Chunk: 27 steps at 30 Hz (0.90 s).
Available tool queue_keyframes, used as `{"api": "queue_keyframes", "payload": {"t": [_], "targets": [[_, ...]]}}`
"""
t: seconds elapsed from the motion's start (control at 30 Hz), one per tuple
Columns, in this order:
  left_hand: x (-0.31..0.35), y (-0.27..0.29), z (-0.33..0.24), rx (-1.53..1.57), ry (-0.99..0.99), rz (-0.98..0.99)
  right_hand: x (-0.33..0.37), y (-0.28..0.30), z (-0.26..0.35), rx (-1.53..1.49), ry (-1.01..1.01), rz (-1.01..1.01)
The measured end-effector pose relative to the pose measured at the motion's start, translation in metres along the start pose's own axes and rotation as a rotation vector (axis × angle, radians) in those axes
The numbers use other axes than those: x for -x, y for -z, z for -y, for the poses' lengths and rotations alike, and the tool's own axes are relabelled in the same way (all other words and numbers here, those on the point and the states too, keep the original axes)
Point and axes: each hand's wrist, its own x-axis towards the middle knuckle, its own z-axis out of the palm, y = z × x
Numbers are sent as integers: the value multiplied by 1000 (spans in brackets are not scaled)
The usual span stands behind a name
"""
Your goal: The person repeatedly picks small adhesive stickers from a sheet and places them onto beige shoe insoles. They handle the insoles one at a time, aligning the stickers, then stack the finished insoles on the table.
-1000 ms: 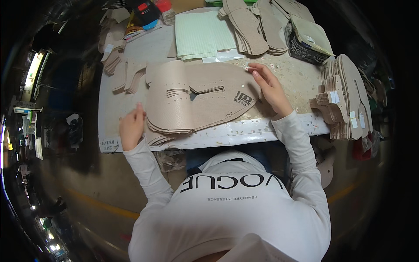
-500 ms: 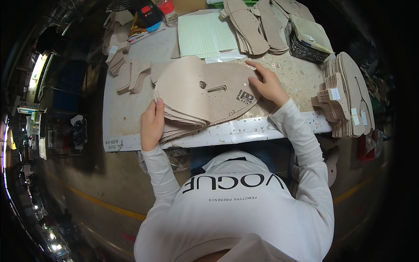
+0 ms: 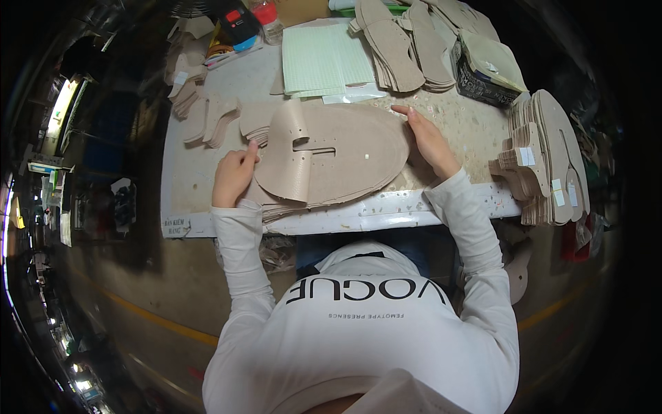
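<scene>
A stack of oval, beige-grey, leather-like die-cut pieces (image 3: pixel 345 169) lies flat in front of me, with a slot and small punched holes in the middle. At its left end a curled leather-like piece (image 3: pixel 284 155) bends up and over, showing a paler face. My left hand (image 3: pixel 236 176) is beside the stack's left edge, thumb raised and fingers loosely bent and partly hidden; nothing shows in its grasp. Along the stack's right end rests my right hand (image 3: pixel 431 143), fingers stretched out and apart. A small pale tag (image 3: pixel 366 156) lies on the top piece.
Beyond the stack is a pale green lined sheet (image 3: pixel 324 58). Bundles of cut pieces (image 3: pixel 389 52) stand at the back, more bundles (image 3: pixel 552 159) at the right edge and others (image 3: pixel 210 121) at left. A dark box (image 3: pixel 488 69) sits back right, a bottle (image 3: pixel 267 21) back left.
The folded-back flap has become narrower and more curled. A printed mark on the stack's right end has gone from view. My left hand has come off the flap; my right fingers have straightened.
</scene>
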Motion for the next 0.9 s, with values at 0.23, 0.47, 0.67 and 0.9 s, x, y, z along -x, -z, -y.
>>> {"api": "queue_keyframes", "payload": {"t": [0.23,0.47,0.67,0.9], "targets": [[29,-29,-40,710,-542,54,4,-2,0,-69,17,30],[70,-27,-67,-131,-589,-119,7,0,0,-39,-12,-10],[73,-26,-31,-185,-581,-53,21,-14,25,430,157,25],[73,-25,-24,-150,-608,-110,54,-46,36,289,398,-236]]}}
